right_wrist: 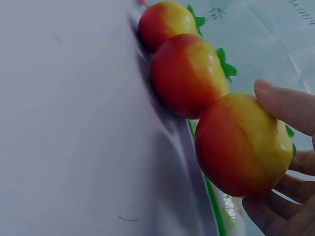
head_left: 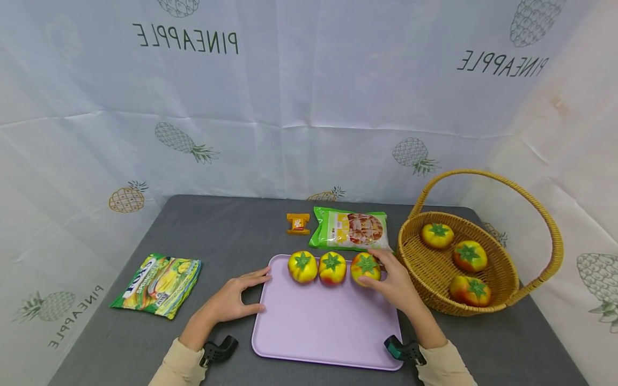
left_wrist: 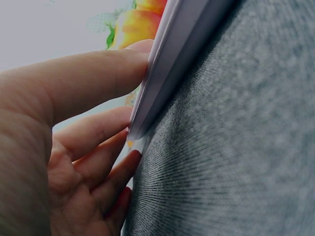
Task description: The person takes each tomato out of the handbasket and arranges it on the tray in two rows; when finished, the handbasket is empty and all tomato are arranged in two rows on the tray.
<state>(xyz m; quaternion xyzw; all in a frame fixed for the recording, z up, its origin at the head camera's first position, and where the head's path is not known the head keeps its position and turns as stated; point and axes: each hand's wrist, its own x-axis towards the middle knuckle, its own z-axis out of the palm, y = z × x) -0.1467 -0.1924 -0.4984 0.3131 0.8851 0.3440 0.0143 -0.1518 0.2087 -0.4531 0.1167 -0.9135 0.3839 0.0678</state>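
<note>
My right hand grips a yellow-and-red persimmon with a green leafy top, thumb on one side and fingers on the other. It is at the back right corner of a lilac tray. Two more persimmons stand in a row to its left along the tray's back edge, a middle persimmon and a left persimmon. My left hand touches the tray's left rim with extended thumb and fingertips; in the left wrist view the thumb lies against the raised rim.
A wicker basket with a tall handle holds three persimmons at the right. Behind the tray lie a green-edged food bag and a small orange packet. A green-and-yellow packet lies at the left on the grey table.
</note>
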